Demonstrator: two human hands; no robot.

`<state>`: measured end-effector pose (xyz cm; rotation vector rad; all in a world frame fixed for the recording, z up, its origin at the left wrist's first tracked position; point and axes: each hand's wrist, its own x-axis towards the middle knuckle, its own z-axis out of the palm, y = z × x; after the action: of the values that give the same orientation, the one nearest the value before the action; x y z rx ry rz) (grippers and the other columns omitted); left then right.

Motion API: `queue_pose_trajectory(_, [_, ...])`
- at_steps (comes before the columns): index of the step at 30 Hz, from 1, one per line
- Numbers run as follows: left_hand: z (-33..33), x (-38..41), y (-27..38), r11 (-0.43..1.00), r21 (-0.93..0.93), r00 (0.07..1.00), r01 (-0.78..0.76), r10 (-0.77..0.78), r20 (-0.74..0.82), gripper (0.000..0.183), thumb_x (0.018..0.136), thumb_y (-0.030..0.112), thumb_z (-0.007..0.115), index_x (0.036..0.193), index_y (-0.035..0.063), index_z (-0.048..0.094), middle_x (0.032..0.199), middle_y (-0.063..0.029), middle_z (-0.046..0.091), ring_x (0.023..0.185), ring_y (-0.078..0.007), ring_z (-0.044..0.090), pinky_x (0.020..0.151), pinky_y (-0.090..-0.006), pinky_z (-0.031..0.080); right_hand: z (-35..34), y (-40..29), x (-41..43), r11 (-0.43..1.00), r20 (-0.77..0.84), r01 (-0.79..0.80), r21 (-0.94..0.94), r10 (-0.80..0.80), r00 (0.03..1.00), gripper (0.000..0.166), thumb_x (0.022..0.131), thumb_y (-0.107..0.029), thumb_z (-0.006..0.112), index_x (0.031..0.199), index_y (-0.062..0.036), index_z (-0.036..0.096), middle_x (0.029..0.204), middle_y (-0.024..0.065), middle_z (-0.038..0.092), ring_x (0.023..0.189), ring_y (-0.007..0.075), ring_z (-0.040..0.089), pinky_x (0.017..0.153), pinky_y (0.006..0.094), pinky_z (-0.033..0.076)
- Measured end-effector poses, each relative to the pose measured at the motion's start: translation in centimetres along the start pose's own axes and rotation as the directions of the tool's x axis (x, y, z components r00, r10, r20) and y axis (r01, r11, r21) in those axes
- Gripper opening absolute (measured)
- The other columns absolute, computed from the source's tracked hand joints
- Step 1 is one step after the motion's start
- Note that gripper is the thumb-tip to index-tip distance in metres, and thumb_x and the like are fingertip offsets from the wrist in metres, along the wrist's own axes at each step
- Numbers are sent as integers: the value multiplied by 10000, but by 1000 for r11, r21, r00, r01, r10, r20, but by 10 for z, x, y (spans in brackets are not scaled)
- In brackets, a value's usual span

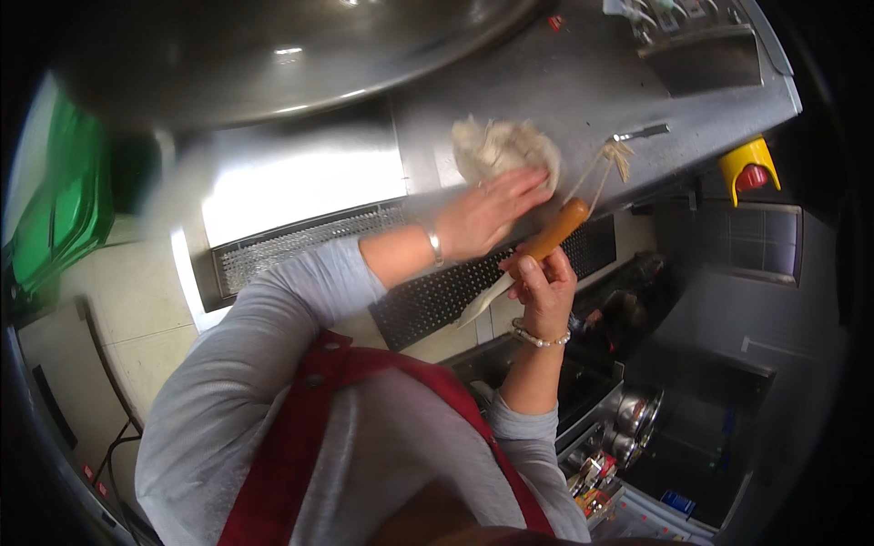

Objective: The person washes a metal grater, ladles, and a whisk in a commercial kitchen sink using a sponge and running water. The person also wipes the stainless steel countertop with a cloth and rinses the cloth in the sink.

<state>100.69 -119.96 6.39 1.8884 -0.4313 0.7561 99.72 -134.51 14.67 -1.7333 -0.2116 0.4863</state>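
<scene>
My left hand [488, 211], with a metal bangle at the wrist, bears down on a crumpled off-white cloth [505, 150] on the steel counter [437, 89]; hand and cloth are slightly blurred. In my right hand [543, 283] is a tool with an orange-brown wooden handle [561, 225]. Its narrow pale blade [486, 300] points down and left, towards my body. Whether the tool is a knife or a spatula I cannot tell. A knotted cord loop [618, 155] runs from the handle's end to the counter, beside a small metal utensil [642, 133].
A large round steel vessel [287, 61] fills the top left. Perforated grates [437, 307] lie below the counter's near edge. A steel box [703, 61] stands at the back right, and a yellow holder [748, 160] at the right edge. A green bin [61, 205] is far left.
</scene>
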Motion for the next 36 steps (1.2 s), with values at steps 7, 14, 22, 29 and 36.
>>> queue_pose_trajectory(7, [27,-112,-40,883,42,870,467,-467,157,508,781,38,447,1272,85,328,1290,-155,338,1171,-310,355,959,-348,330,16,9,14,999,33,38,-20,-37,999,202,771,-88,606,932,-13,511,771,70,601,553,55,490,457,160,382])
queue_pose_trajectory(14, [-36,-105,-80,634,265,464,727,-738,490,317,721,114,551,1031,45,560,982,-130,588,914,-264,547,834,-322,421,38,18,29,991,1,114,-63,-114,993,208,786,-121,600,959,-24,537,767,54,612,436,42,447,359,149,290])
queue_pose_trajectory(22, [-166,-160,-10,128,-415,288,901,-892,350,297,724,38,531,1019,45,560,884,-76,588,829,-170,557,697,-266,467,54,31,51,993,-117,103,-57,-109,987,219,773,-94,613,966,-21,539,735,-6,554,524,47,488,438,175,387])
queue_pose_trajectory(29, [-218,-158,65,28,-658,407,752,-805,431,378,704,-10,480,1078,26,520,902,-83,577,829,-168,558,720,-266,469,83,80,15,993,-213,86,-79,-101,972,223,810,-129,572,999,-28,512,916,61,576,677,104,553,537,210,441])
queue_pose_trajectory(36, [-253,-171,88,85,-818,698,568,-576,425,408,725,53,459,1131,19,473,938,-96,577,872,-161,561,786,-264,453,237,57,-85,640,630,-582,502,192,753,476,869,-334,413,1225,-27,341,1175,124,449,1082,236,451,906,360,384])
